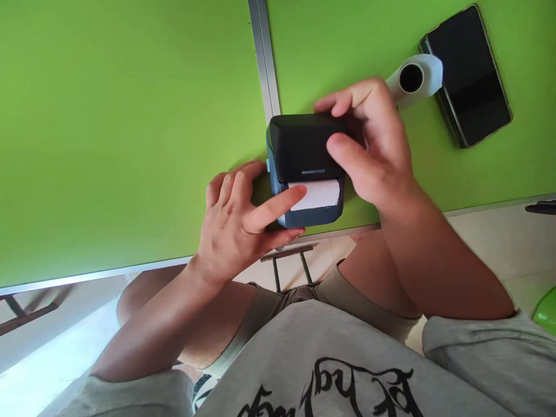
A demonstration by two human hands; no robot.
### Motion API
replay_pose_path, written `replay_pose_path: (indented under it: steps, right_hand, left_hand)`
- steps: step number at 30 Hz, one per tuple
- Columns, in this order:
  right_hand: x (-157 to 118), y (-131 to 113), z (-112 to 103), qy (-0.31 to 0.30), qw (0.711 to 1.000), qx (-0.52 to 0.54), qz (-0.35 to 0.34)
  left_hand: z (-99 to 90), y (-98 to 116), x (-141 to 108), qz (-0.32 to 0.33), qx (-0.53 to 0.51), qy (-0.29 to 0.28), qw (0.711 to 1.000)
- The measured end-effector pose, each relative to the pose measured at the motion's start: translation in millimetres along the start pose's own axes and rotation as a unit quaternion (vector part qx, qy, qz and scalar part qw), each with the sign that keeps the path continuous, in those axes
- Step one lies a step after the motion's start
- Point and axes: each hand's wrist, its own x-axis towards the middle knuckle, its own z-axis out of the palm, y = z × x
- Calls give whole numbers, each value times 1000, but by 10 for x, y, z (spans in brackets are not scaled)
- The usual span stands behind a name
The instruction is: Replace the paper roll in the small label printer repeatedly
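A small label printer (pixel 304 145) with a black lid and blue-grey body stands near the front edge of the green table. White label paper (pixel 321 194) sticks out of its front slot. My left hand (pixel 243 217) is around the printer's left side, its index fingertip on the paper and its thumb at the lower front edge. On the right, my right hand (pixel 369 139) grips the lid's right side, thumb on top and the other fingers behind it, partly hidden.
A roll of white paper with a dark core (pixel 411 78) stands behind my right hand, beside a black phone-like device (pixel 471 78). A metal strip (pixel 263 58) divides the green table (pixel 130 116). A dark object (pixel 541 207) lies at the right edge.
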Motion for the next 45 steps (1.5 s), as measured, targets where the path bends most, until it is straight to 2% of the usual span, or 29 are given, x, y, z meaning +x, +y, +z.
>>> replay_pose_path:
  steps: [2, 8, 15, 22, 27, 32, 37, 42, 45]
  right_hand:
    - [-7, -25, -12, -39, 998, -40, -3]
    - [5, -95, -62, -78, 993, -86, -14]
    - [24, -156, -103, -128, 983, -126, -47]
    - [51, -220, -147, -140, 979, -141, -43]
    - [30, -218, -99, -145, 977, -152, -33]
    - [11, -150, -40, -121, 978, -171, -21]
    - [10, -135, -26, -104, 982, -153, -47]
    - [27, -178, -37, -115, 985, -129, 0]
    - [57, -217, -80, -152, 982, -102, 43]
  left_hand:
    - [-16, 14, 10, -15, -10, -6, 1000]
    - [-38, 46, 41, -32, -15, -31, 999]
    - [-38, 32, 33, -35, -18, -28, 999]
    - [-26, 31, 26, -39, -18, -29, 999]
    - [-33, 46, 38, -67, -32, -44, 996]
    - [-23, 58, 44, -87, -42, -42, 994]
    - [-25, 46, 25, -106, -46, -69, 991]
    - [-38, 39, 16, -112, -57, -83, 989]
    - [-45, 52, 25, -114, -53, -88, 988]
